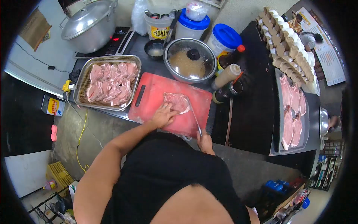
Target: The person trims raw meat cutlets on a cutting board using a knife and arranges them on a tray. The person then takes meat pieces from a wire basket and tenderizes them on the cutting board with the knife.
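Note:
A thin slice of raw pork [179, 101] lies on the red cutting board [153, 87] in front of me. My left hand [164, 115] rests on the slice's lower left edge, its fingers laid flat. Closed around the handle of a knife [195, 116] is my right hand [204, 142], near the board's lower right edge. The knife's blade points away from me, and its tip meets the right side of the slice. Left of the board, a metal basket tray [79, 89] holds several raw pork chops [112, 83].
Behind the board stand a glass-lidded bowl [190, 59], a small dark bowl [154, 48], blue-lidded tubs [225, 37] and sauce bottles [228, 76]. A big pot [89, 28] sits on an induction cooker [121, 41]. On the right are egg trays [289, 48] and a tray of pork slices [304, 128].

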A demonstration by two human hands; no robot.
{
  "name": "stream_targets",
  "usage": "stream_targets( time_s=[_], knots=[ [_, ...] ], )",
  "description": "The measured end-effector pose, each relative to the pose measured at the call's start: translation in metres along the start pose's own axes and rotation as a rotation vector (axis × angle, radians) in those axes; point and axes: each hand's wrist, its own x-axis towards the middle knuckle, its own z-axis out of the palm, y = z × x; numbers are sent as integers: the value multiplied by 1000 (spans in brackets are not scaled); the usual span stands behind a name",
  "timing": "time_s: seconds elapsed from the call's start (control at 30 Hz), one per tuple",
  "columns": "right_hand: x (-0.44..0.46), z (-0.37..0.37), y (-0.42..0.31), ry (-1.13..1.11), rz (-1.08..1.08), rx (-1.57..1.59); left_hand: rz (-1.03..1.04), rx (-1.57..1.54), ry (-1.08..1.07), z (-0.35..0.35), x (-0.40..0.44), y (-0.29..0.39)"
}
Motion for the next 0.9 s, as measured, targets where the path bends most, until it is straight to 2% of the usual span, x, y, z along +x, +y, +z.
stream_targets(
  time_s=[0.13, 0.23, 0.33, 0.47, 0.57, 0.67, 0.7, 0.8, 0.9],
  knots=[
    [-1, -27, -26, 56, -20, 133, -14, 3, -20, -4, -2, 1],
    [2, -21, -28, 201, -132, 277, -15, -17, -17, 0, -4, 1],
    [3, 5, -5, -24, -55, -2, -36, -16, -49, -2, -7, 0],
    [1, -21, -25, 66, -97, 146, -20, 32, -28, -11, -13, 5],
    [-3, -29, -41, 231, -180, 291, -13, 53, 16, -8, -15, 5],
    [-9, 10, -8, -83, 2, 6, 6, 28, 40, -1, -16, 1],
    [-11, 10, -7, -97, 7, 30, 7, 25, 43, -1, -15, 1],
    [-8, -22, -33, -56, -37, 46, 7, 29, 39, -6, -18, 5],
    [-10, -27, -44, 143, -154, 273, 16, 41, 37, -8, -15, 5]
  ],
)
